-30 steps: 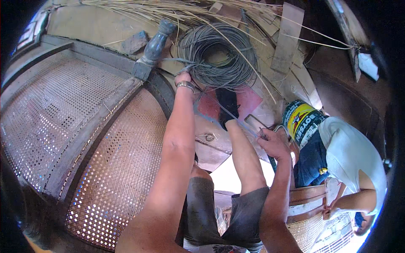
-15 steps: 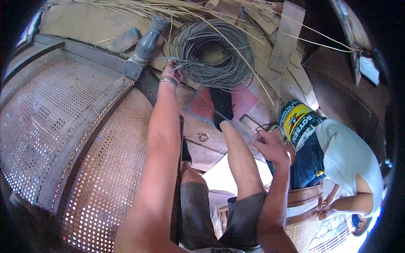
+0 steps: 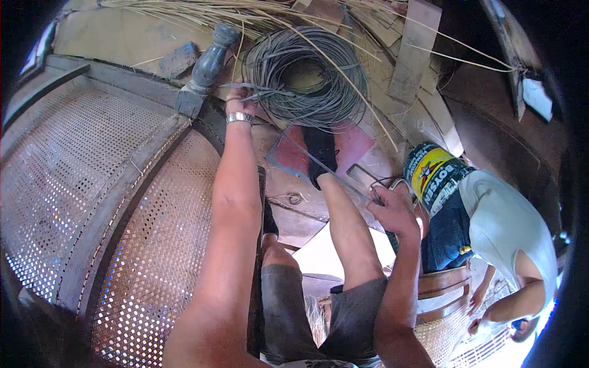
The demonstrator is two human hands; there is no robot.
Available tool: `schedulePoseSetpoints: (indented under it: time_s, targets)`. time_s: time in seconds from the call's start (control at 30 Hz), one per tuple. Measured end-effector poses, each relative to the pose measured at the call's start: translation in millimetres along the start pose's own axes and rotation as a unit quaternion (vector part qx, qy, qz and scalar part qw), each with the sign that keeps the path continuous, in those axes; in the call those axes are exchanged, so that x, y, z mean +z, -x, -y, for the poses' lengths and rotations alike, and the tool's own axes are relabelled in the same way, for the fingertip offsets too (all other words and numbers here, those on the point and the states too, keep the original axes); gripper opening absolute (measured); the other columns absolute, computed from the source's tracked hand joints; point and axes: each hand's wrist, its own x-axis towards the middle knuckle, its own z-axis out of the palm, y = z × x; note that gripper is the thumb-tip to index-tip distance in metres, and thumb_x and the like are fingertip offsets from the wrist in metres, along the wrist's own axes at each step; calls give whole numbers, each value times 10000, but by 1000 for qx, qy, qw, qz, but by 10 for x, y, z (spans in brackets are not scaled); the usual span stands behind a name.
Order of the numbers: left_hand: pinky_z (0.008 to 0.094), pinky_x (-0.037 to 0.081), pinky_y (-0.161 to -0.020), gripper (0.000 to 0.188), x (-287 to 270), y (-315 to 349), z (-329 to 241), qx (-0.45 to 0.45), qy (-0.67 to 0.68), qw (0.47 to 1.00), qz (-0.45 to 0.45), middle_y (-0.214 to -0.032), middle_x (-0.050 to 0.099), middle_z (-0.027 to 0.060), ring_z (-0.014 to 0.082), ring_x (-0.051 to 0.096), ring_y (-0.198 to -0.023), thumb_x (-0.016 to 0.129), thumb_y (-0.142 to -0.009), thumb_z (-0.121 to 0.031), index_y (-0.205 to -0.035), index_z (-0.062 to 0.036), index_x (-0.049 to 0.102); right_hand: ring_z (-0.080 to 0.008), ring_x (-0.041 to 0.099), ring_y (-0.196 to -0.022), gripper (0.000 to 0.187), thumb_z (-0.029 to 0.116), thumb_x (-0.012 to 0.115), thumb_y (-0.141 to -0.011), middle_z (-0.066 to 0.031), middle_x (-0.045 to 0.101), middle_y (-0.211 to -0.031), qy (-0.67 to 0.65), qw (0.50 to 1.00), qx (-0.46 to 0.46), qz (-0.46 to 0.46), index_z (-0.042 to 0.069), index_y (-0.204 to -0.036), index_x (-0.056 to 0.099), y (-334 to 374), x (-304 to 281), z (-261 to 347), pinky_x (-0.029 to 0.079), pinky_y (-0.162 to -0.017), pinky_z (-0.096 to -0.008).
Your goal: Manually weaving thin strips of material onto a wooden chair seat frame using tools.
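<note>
A big coil of thin dark grey strand, perhaps cord or wire, lies on the wooden surface ahead of me. My left hand, a metal watch on its wrist, is closed at the coil's left edge around part of the strand. From there a length of strand runs slanting across to my right hand. That hand is curled closed on the strand, with a dark loop beside its fingers. A reddish board lies under my black-shod foot, between the hands.
Woven cane panels in a dark wooden frame fill the left. A turned wooden post and loose cane strips are at the back. To the right stands a dark and yellow bucket, with a bending person in white nearby.
My left hand has shifted slightly left and its wrist has turned, showing more of the watch. My right hand has barely moved. The other person's hands have come apart.
</note>
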Motion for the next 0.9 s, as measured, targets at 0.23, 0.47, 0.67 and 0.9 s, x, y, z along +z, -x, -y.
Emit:
schedulePoseSetpoints:
  time_s: [0.23, 0.47, 0.67, 0.9]
  targets:
    - [478, 571, -806, 157, 13, 632, 116, 127, 7, 989, 75, -949, 687, 65, 238, 662, -901, 612, -953, -74, -1105, -114, 607, -393, 624, -1018, 372, 253, 618, -836, -272, 642, -1016, 27, 997, 50, -61, -36, -1071, 599, -78, -79, 455, 477, -882, -434]
    - [434, 464, -848, 172, 310, 1586, 17, 81, -9, 993, 90, -771, 625, -53, 142, 613, -826, 632, -959, -338, -994, -171, 643, -362, 583, -1126, 348, 212, 608, -901, -164, 625, -1160, 130, 903, -9, -410, 60, -1209, 554, -326, 265, 348, 457, -962, -459]
    - [306, 484, -810, 251, 876, 2206, 265, 127, -152, 979, 50, -1052, 677, -33, 108, 618, -993, 680, -931, -258, -1147, -145, 623, -293, 632, -1078, 385, 188, 575, -946, -163, 667, -1142, -181, 920, -227, -262, 52, -1302, 522, -490, 270, 1551, 471, -955, -393]
    - [391, 445, -1046, 292, 889, 2621, 626, 79, -122, 979, 140, -1275, 618, 89, 248, 601, -1148, 576, -969, -161, -1237, -48, 596, -207, 663, -785, 219, 191, 669, -880, -113, 695, -879, -403, 884, -113, 207, 7, -997, 649, -1734, 317, 1959, 523, -718, -328]
